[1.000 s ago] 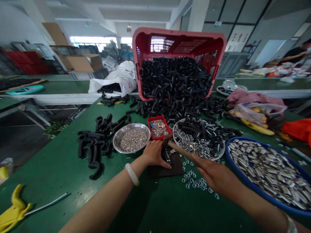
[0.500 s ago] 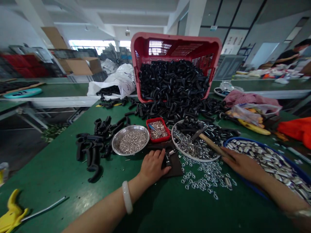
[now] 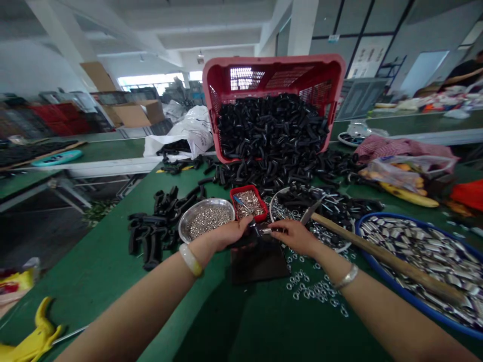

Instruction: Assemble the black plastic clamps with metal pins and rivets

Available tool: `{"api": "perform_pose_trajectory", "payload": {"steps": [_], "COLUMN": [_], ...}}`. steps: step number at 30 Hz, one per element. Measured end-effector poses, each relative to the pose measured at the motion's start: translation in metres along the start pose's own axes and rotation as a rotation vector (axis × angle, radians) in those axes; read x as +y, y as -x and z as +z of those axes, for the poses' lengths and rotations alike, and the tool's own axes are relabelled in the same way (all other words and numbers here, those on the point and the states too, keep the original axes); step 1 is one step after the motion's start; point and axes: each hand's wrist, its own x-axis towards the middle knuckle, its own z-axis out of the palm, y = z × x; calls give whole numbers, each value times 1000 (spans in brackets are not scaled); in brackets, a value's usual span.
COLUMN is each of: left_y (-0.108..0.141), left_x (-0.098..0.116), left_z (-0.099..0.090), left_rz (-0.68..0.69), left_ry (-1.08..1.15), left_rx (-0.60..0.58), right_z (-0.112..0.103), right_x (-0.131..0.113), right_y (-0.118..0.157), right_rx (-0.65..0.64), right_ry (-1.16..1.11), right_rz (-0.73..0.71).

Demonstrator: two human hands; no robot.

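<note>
My left hand is closed around a black curved plastic part, raised over a dark flat pad. With thumb and fingers pinched, my right hand grips a small silvery coil spring at the end of that part. Whether the spring is seated in it, I cannot tell. A hammer with a wooden handle lies behind my right hand, across the white-rimmed tray and the blue basin. Just beyond my hands stand a red box of small pins and a metal bowl of tiny metal pieces.
A tilted red crate spills black parts at the back. More black parts lie left. Loose metal rings are scattered right of the pad. A yellow-handled tool lies front left; bananas sit at right.
My right hand has let go of the hammer and moved left to the spring. My left hand has lifted the black part off the pad. The hammer now rests on the tray and basin.
</note>
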Motion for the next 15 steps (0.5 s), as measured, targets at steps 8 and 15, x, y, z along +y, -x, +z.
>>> {"api": "perform_pose_trajectory", "payload": {"steps": [8, 15], "left_y": [-13, -9], "left_x": [-19, -28], "left_z": [36, 49], "left_rz": [-48, -5], "left_ry": [-539, -488], "left_rx": [512, 584], "right_z": [14, 2], "right_x": [3, -3], "right_y": [-15, -59], "right_rx": [-85, -115], "right_ry": [329, 437], "right_rz": [131, 151]}}
